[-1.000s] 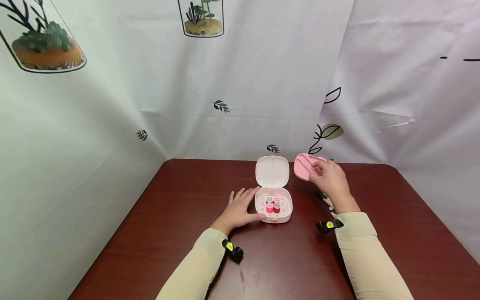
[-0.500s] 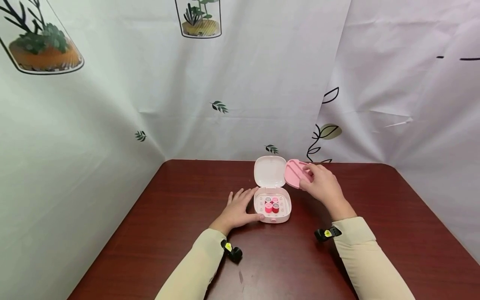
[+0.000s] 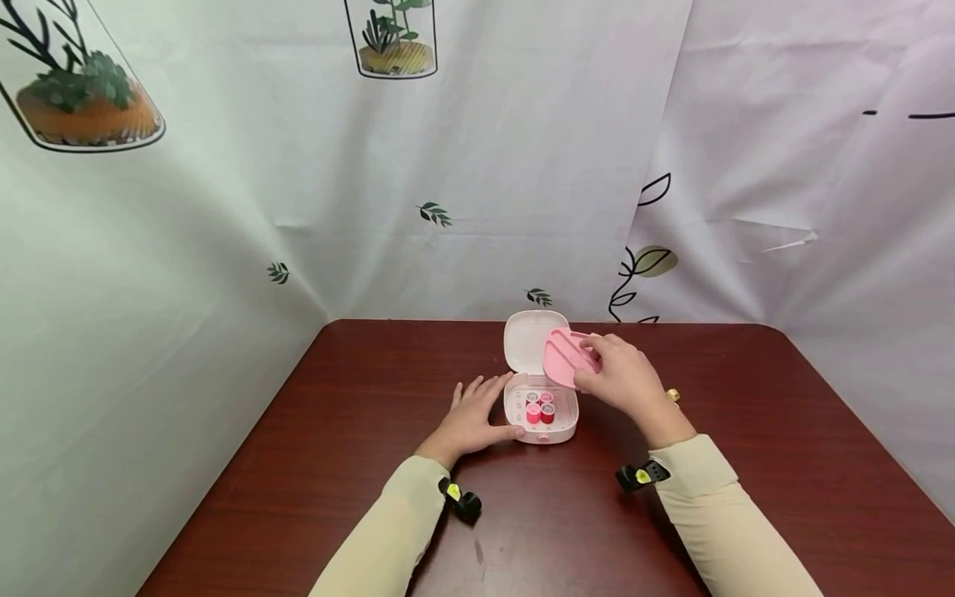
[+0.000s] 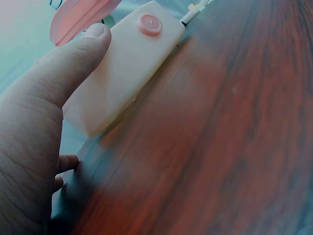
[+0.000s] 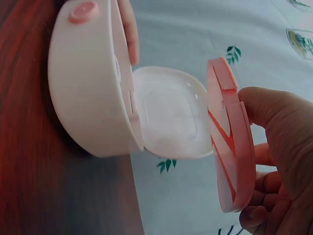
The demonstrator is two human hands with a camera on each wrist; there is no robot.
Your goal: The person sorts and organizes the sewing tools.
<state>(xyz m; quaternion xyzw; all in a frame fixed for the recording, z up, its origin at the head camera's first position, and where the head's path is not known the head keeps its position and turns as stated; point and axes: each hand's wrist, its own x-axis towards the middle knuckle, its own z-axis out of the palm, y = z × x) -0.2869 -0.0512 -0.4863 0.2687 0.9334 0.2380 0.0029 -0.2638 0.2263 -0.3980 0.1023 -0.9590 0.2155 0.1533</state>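
Four spools [image 3: 533, 413] sat inside the box [image 3: 559, 436], lid [image 3: 524, 342] raised; the left hand [image 3: 472, 419], fingers extended, touched its left side. The right hand [image 3: 622, 379] pinched the pink tray [image 3: 559, 361] above the box's far right, not yet inside.

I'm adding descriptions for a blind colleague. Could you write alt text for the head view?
A person's right grip holds a pink, grooved tray in front of the raised lid of a pale case. The left grip rests against the case's left side; four small red and pink cylinders stand inside, on a dark red table.
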